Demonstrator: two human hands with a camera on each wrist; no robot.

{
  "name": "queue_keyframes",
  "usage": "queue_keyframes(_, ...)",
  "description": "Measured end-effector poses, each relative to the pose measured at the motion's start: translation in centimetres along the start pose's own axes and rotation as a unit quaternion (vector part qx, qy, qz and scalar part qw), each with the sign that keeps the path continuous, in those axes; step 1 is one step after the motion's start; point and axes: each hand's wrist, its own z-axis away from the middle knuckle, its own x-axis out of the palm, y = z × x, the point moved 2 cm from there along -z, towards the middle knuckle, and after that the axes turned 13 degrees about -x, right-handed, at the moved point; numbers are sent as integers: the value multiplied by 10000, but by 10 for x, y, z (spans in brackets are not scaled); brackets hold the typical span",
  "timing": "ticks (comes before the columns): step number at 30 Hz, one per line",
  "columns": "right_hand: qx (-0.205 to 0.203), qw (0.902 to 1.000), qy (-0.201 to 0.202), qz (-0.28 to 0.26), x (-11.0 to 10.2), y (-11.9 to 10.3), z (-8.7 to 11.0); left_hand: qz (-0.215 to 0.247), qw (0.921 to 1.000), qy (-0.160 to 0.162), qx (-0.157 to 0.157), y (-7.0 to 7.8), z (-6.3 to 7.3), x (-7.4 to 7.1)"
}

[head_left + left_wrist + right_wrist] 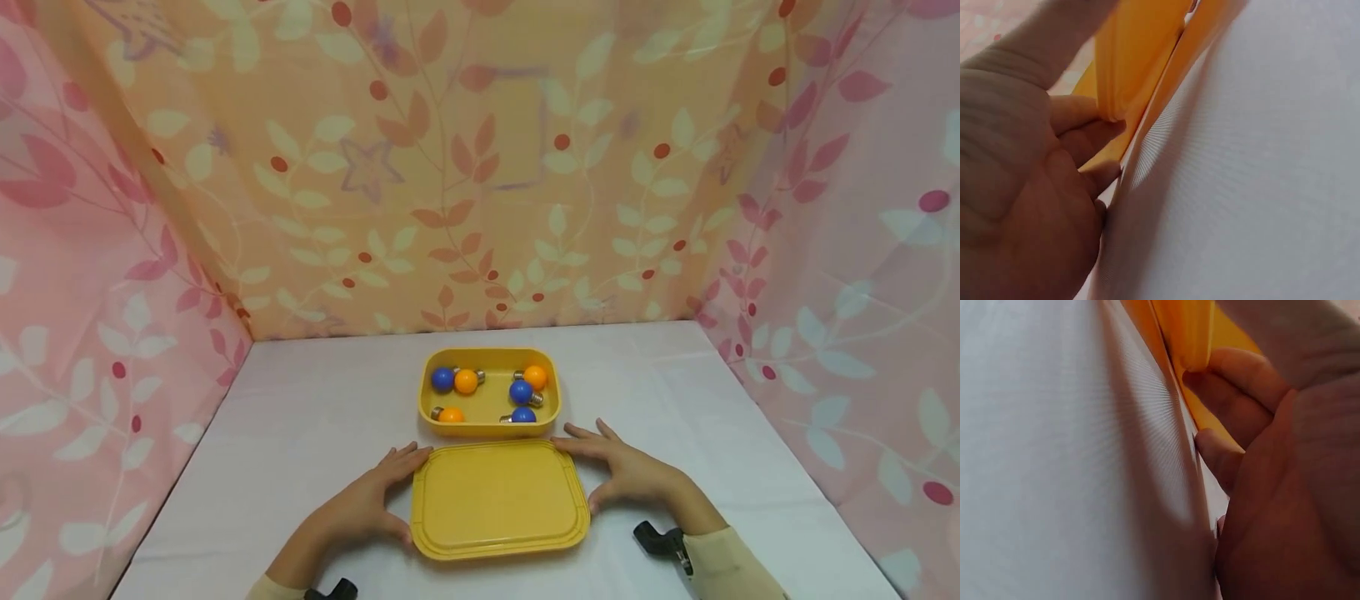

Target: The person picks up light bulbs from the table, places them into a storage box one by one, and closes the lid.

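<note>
A yellow lid [498, 500] with rounded corners lies flat side up near the front of the white table. My left hand [367, 500] holds its left edge, fingers at the far corner and thumb nearer me. On the opposite edge my right hand [637, 471] grips in the same way. Just beyond the lid stands a yellow box [487, 431] without a cover. Inside it lie several small toy light bulbs, among them a blue bulb [442, 380] and an orange bulb [467, 382]. Both wrist views show fingertips against the lid's rim [1110, 75].
A white cloth [322, 392] covers the table. Patterned curtains [450, 167] hang behind it and on both sides. Black wrist devices [660, 540] sit by the sleeves.
</note>
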Motion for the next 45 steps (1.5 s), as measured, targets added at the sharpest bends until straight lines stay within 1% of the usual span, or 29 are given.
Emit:
queue_keyframes(2, -54, 9999, 28, -100, -1, 1, 1, 202, 9998, -64, 11, -2, 1, 1)
queue_keyframes(5, -220, 9995, 92, -194, -3, 1, 2, 629, 9979, -129, 67, -2, 2, 1)
queue_keyframes(9, -392, 9987, 176, -279, -7, -1, -1, 1092, 9932, -114, 380, 2, 4, -2)
queue_keyframes(13, -455, 9976, 231, -458, -8, -1, -4, 1325, 9890, -121, 644, 2, 5, -5)
queue_keyframes(15, -401, 9975, 242, -535, -8, -1, -6, 1437, 9871, -131, 690, 0, 5, -6)
queue_keyframes(19, -285, 9970, 292, -658, -7, -2, -8, 1710, 9830, -227, 631, -2, 4, -6)
queue_keyframes(21, -198, 9967, 336, -711, -7, -3, -8, 1817, 9807, -278, 667, -3, 3, -7)
queue_keyframes(24, -93, 9957, 418, -816, -7, -4, -8, 2026, 9762, -346, 693, -3, 2, -8)
queue_keyframes(25, -119, 9955, 451, -823, -7, -4, -8, 2058, 9750, -336, 763, -3, 2, -8)
queue_keyframes(28, -198, 9947, 523, -865, -7, -5, -8, 2175, 9723, -323, 795, -2, 4, -10)
queue_keyframes(31, -336, 9936, 602, -891, -7, -5, -7, 2256, 9708, -331, 741, -1, 5, -10)
queue_keyframes(33, -427, 9923, 657, -955, -8, -5, -7, 2316, 9703, -322, 627, 0, 5, -10)
queue_keyframes(37, -610, 9894, 781, -1058, -10, -4, -6, 2363, 9700, -127, 554, 1, 3, -11)
queue_keyframes(39, -618, 9889, 846, -1050, -10, -4, -6, 2394, 9692, -39, 581, 1, 2, -12)
queue_keyframes(45, -470, 9878, 1031, -1067, -11, -5, -4, 2409, 9676, -104, 747, 2, 0, -12)
